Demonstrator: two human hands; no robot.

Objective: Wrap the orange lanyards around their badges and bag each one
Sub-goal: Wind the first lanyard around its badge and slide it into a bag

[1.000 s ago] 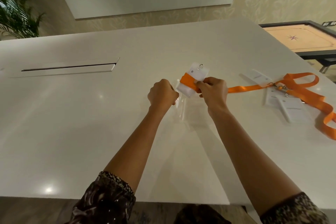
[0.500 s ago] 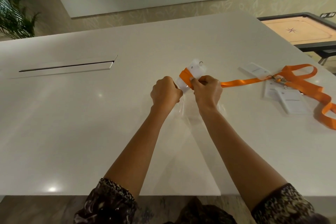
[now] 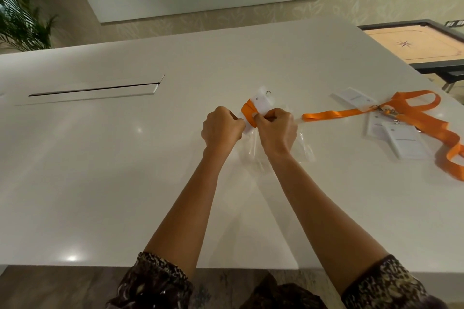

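Because the orange strap (image 3: 249, 113) is only wound around the white badge (image 3: 261, 104) and nothing fastens it, the coils could slacken and slide off the card if either hand eases its pinch while the bundle is worked into the clear bag (image 3: 305, 144), which lies crumpled beneath the hands and out toward four o'clock of them. A second hazard, as I judge it, is the loose orange length (image 3: 326, 115) running off at three o'clock toward the heap of other lanyards (image 3: 424, 118) and spare badges (image 3: 408, 144). I cannot tell whether it belongs to this bundle, but if it does, a tug would drag the heap or unwind the wrap. The thin film may also fold shut at its mouth. The left hand (image 3: 222, 128) is curled tight at nine o'clock of the bundle, fingertips hidden, apparently pinching the bag's edge. The right hand (image 3: 276, 130) is likewise curled, thumb and forefinger nipping the wound strap at the card's near edge. The bundle is held just over the white table (image 3: 125, 170), near its middle.
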